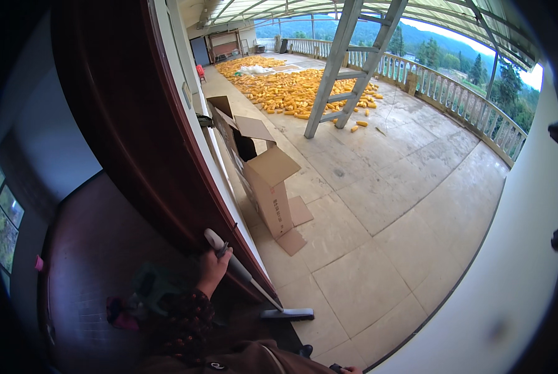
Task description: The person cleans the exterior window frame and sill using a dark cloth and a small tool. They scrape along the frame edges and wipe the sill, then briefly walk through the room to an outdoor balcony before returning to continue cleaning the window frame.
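Note:
My left hand (215,270) is closed around the upper handle of a broom (265,294), beside the dark red door frame (185,154). The handle slants down to the right, its pale rounded end above my fist. A small dark piece at my thumb is too unclear to name. At the foot of the handle, the light grey broom head (288,313) with dark bristles lies at the doorway, over the edge between dark and pale floor. Only part of my right hand (352,370) shows at the bottom edge, next to a small dark object (336,368); its grip is hidden.
An opened cardboard box (272,201) stands outside against the wall. Farther out, a metal ladder (342,77) rises from the tiled terrace before spread corn cobs (288,91). A balustrade (440,79) runs along the right. A white wall (503,280) bounds the near right side.

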{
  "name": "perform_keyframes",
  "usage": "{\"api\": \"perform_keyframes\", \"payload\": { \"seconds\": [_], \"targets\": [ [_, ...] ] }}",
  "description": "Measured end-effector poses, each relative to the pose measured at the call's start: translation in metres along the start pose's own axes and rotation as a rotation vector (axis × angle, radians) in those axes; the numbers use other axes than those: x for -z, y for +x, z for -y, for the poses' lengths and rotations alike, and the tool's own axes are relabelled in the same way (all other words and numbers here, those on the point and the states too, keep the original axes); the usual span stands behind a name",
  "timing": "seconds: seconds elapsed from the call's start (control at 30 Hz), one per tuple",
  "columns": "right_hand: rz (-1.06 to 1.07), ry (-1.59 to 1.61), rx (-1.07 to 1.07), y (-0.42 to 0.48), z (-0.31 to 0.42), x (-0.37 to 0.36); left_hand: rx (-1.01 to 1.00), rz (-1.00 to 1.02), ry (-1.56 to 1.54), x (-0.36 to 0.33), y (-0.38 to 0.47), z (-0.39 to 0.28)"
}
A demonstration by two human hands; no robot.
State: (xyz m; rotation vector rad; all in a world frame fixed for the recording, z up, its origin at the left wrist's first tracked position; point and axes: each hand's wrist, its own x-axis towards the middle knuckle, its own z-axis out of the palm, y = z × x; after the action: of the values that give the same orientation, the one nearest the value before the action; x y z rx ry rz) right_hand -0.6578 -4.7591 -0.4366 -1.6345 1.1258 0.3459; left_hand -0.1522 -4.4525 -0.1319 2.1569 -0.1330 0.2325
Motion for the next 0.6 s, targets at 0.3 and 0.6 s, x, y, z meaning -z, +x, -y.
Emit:
{"api": "perform_keyframes", "payload": {
  "seconds": [0.3,0.6],
  "targets": [
    [0.039,0.003,-0.023,0.01,-0.034,-0.01,-0.017,-0.095,-0.116,-0.011,-0.011,0.027],
    [0.016,0.021,-0.034,0.001,-0.019,-0.019,0.065,-0.042,0.139,0.019,-0.005,0.044]
  ]
}}
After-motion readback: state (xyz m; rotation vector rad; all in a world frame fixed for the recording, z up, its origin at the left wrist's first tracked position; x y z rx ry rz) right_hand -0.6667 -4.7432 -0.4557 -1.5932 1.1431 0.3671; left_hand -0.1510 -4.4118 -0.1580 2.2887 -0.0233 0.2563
